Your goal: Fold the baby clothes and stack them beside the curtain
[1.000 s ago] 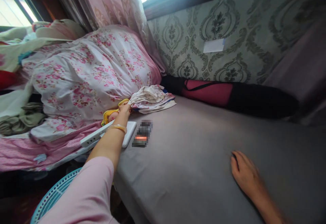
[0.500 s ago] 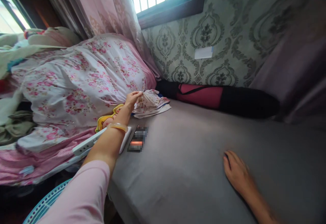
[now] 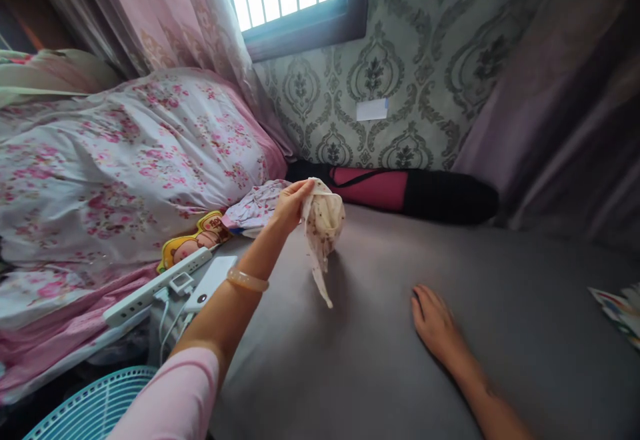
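My left hand (image 3: 293,203) pinches the upper edge of a cream cloth with small dark spots (image 3: 324,223); it hangs in folds, with one pointed corner drooping toward the grey sheet. What the cloth is when spread out I cannot tell. Left of that hand lies a small heap of printed fabric (image 3: 255,203), partly behind my wrist. On the grey sheet (image 3: 370,360), my right hand (image 3: 435,320) lies palm down, its fingers stretched out and holding nothing.
A white power strip (image 3: 155,287) with plugs and a white power bank (image 3: 213,280) sit by my left forearm. Beside them is a yellow cartoon cushion (image 3: 195,240). A black and dark-red long bag (image 3: 375,187) lies along the wall. Below left is a blue fan grille (image 3: 95,407).
My left hand has lifted the cream cloth off the fabric heap and carried it right, over the sheet. The right hand stays on the sheet. The view has turned slightly right.
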Demonstrator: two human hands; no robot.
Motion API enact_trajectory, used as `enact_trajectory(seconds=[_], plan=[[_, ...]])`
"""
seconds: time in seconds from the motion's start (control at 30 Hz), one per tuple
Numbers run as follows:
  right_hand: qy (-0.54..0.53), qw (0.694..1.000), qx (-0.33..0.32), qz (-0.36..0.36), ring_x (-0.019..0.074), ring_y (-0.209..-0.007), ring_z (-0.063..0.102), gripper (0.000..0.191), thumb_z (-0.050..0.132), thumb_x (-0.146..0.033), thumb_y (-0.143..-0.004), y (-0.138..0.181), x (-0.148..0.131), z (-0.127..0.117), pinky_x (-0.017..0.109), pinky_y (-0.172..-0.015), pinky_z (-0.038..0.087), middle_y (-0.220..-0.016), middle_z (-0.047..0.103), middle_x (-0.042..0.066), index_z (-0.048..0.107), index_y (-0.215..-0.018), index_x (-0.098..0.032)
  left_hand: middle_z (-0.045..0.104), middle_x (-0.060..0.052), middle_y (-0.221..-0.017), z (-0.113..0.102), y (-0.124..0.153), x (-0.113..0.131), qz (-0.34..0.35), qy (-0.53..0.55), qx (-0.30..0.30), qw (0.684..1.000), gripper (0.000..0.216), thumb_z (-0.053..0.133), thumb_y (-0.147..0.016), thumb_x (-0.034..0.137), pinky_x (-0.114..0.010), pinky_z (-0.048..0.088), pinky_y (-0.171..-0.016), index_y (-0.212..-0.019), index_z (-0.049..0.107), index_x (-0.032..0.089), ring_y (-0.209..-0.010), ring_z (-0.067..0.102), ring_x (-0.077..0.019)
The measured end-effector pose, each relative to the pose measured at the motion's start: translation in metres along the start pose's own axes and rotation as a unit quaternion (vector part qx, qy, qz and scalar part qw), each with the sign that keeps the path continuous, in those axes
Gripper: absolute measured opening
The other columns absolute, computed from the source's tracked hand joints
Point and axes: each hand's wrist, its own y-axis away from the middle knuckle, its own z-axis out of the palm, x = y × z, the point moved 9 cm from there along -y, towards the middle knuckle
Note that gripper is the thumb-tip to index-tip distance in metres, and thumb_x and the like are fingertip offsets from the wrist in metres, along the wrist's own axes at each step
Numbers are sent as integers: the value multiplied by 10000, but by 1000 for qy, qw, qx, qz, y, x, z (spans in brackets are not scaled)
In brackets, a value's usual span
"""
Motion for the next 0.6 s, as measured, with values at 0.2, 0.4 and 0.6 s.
enact_trajectory(seconds=[0.2, 0.4, 0.6], plan=[[-104, 994, -17, 26, 264, -1129, 571, 384, 364, -322, -919, -2, -2, -10, 449, -980, 444, -1188, 621, 159, 592, -1166, -136, 632, 15, -652, 58, 33, -40, -65, 99, -33, 992, 358, 791, -647, 392, -239, 491, -608, -845, 629, 140, -618, 617, -132], [-245, 966, 27, 81, 254, -1154, 558, 390, 415, -409, -920, -17, -14, -47, 459, -978, 442, -1247, 598, 126, 562, -1214, -198, 588, 35, -605, 118, 69, -67, -165, 171, -134, 962, 293, 778, -674, 325, -189, 454, -514, -764, 578, 130, -503, 561, -79], [-352, 929, 54, 100, 241, -1090, 589, 439, 549, -445, -858, -28, -35, -77, 401, -936, 458, -1238, 608, 106, 562, -1228, -210, 620, 19, -657, 167, 100, -60, -187, 167, -229, 941, 313, 792, -664, 310, -182, 463, -518, -837, 626, 109, -512, 562, -72]])
